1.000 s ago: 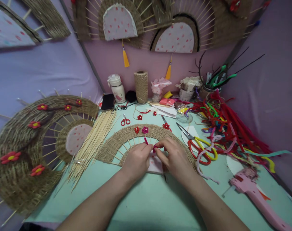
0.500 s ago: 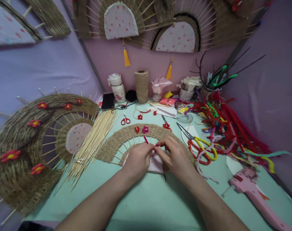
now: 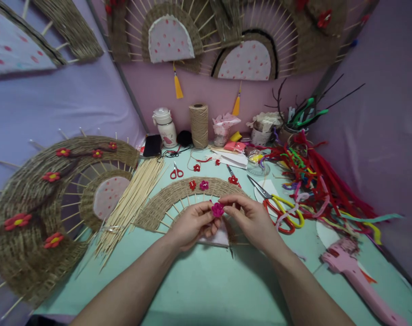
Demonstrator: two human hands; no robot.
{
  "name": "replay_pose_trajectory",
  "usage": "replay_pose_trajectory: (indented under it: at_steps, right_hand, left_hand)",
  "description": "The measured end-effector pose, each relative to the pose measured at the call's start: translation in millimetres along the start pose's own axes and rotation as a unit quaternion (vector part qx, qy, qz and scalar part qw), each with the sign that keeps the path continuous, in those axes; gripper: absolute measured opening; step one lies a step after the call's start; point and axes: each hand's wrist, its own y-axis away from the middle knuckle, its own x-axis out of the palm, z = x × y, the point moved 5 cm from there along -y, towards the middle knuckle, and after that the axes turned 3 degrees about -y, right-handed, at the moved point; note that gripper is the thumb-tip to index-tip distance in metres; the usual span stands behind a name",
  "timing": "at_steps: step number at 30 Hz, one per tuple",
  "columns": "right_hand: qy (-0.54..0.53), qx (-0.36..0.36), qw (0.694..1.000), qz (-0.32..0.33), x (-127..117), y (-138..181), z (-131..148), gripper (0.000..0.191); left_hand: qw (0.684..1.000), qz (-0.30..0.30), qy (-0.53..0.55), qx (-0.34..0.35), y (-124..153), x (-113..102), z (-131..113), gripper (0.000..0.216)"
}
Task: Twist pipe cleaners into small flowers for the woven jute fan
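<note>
Watching remotely, I see fingers of the left hand point(image 3: 191, 226) and right hand point(image 3: 249, 222) pinching a magenta flower point(image 3: 217, 209) between them, over the woven fan point(image 3: 154, 212). Risks, my judgement: uneven pulling could misshape it; a slack grip could drop it.

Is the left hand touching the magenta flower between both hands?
Touching: the head view shows the left hand meeting the magenta flower with no visible gap.
</note>
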Motion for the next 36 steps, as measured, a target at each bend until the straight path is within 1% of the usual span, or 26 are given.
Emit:
replay_pose_trajectory:
  at_steps: [3,8,13,16,18,20,23,24,26,28,29,32,34,36]
  right_hand:
    - [0.004,-0.001,1.000,0.001,1.7,-0.1,-0.2,0.014]
    - [0.007,-0.014,1.000,-0.019,4.4,0.8,-0.7,0.011]
    - [-0.044,-0.022,0.998,-0.039,5.3,0.1,0.0,0.012]
    - [-0.076,0.003,0.995,-0.064,4.0,-1.2,-2.9,0.017]
    - [-0.072,0.019,0.994,-0.074,4.3,-1.6,-4.2,0.019]
    - [-0.054,0.027,0.996,-0.072,6.7,-1.4,-4.6,0.019]
    - [-0.034,0.032,0.998,-0.047,13.2,-1.0,-5.3,0.018]
    - [-0.031,0.032,0.998,-0.038,15.2,-1.0,-5.7,0.017]
    - [-0.033,0.036,0.998,-0.032,17.3,-1.0,-6.5,0.018]
    - [-0.050,0.049,0.997,-0.033,17.2,-1.1,-7.1,0.018]
    - [-0.065,0.057,0.996,-0.030,17.2,-1.1,-7.1,0.018]
    - [-0.115,0.072,0.991,-0.002,18.0,-0.4,-5.3,0.016]
    - [-0.135,0.061,0.989,0.019,18.8,0.3,-2.5,0.016]
    - [-0.126,0.030,0.991,0.020,18.2,0.6,0.7,0.015]
  left_hand:
    - [1.000,-0.007,-0.020,0.005,-0.5,0.1,-0.1,0.027]
    - [0.998,-0.021,-0.060,0.022,-0.6,0.4,-1.5,0.027]
    - [0.987,-0.052,-0.124,0.084,-1.0,-2.5,-7.4,0.022]
    - [0.975,-0.078,-0.168,0.125,-2.6,-7.3,-9.7,0.022]
    - [0.967,-0.097,-0.187,0.144,-3.7,-10.9,-10.1,0.022]
    - [0.959,-0.122,-0.202,0.160,-4.1,-14.4,-10.7,0.020]
    - [0.946,-0.157,-0.217,0.183,-3.9,-18.2,-12.1,0.019]
    - [0.944,-0.160,-0.222,0.187,-4.2,-18.5,-12.2,0.019]
    - [0.946,-0.146,-0.223,0.182,-6.0,-17.4,-10.7,0.020]
    - [0.960,-0.117,-0.194,0.162,-8.3,-15.2,-7.4,0.021]
    - [0.970,-0.100,-0.162,0.149,-9.3,-14.0,-5.5,0.021]
    - [0.993,-0.057,-0.026,0.096,-10.1,-10.0,0.5,0.019]
    - [0.996,-0.031,0.045,0.064,-9.6,-7.0,3.6,0.024]
    - [0.996,-0.013,0.067,0.051,-9.5,-5.2,4.7,0.027]
